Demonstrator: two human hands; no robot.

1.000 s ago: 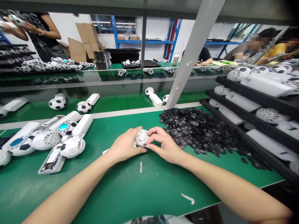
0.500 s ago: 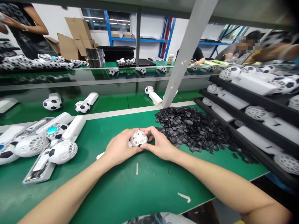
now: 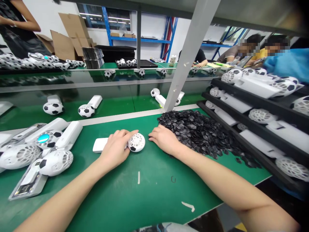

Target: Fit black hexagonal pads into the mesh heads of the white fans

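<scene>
A white fan-like device lies on the green bench, its round soccer-ball head [image 3: 136, 143] showing a slotted grille and black patches. My left hand [image 3: 116, 145] is closed around it where the head meets the white handle [image 3: 99, 145], thumb side against the ball. Apart from the ball, my right hand [image 3: 165, 139] is low over the bench at the left edge of a heap of small black pentagon pieces [image 3: 193, 129]. Its fingers are bent and drawn together, pointing left; whatever may be between the fingertips is hidden.
Several similar soccer-ball devices [image 3: 56, 162] are piled at left. Stacked black trays [image 3: 231, 127] of them stand at right. A grey post [image 3: 185, 58] rises behind the heap. More devices lie on the green conveyor [image 3: 125, 100] beyond. People sit or stand at the far side.
My right hand has left the ball and moved right to the black pieces. My left hand has shifted a little left with the device, whose handle now shows more.
</scene>
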